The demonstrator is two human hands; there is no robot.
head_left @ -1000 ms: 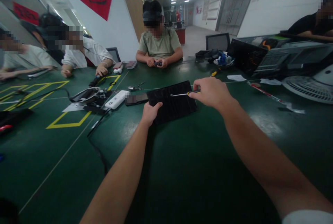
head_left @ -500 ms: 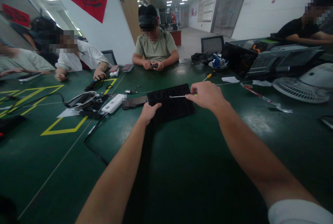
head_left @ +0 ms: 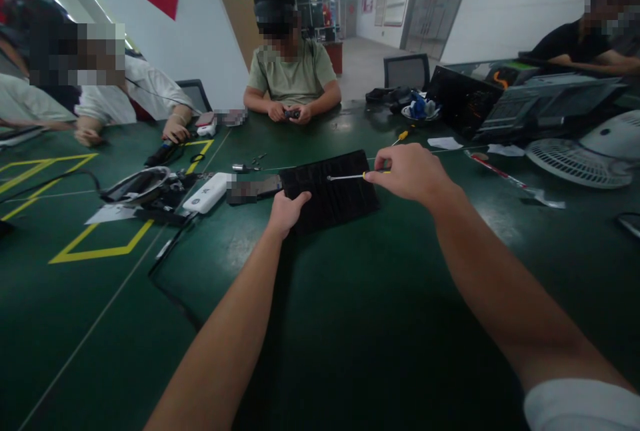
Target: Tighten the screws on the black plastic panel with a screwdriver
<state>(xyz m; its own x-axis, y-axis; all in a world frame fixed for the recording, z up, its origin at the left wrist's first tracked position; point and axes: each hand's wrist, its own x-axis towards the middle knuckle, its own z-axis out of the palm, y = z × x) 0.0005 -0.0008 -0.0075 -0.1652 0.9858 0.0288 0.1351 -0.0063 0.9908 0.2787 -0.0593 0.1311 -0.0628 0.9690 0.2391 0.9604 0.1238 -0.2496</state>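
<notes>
A flat black rectangular device (head_left: 330,187) lies on the green table (head_left: 350,324) in front of me. My left hand (head_left: 286,212) grips its near left corner, fingers curled over the edge. My right hand (head_left: 410,172) is closed on a screwdriver (head_left: 350,177) with a yellow and black handle. Its thin metal shaft points left, and the tip is over the middle of the device.
A white power bank (head_left: 207,192), a phone (head_left: 253,189), cables and a headset (head_left: 140,185) lie to the left. A white fan (head_left: 583,157) and black equipment (head_left: 500,107) stand to the right. A second screwdriver (head_left: 403,135) lies beyond. Other people sit around the table.
The view has shifted a little downward. My hands hold the same grip on the device and the screwdriver, and the shaft stays over the device.
</notes>
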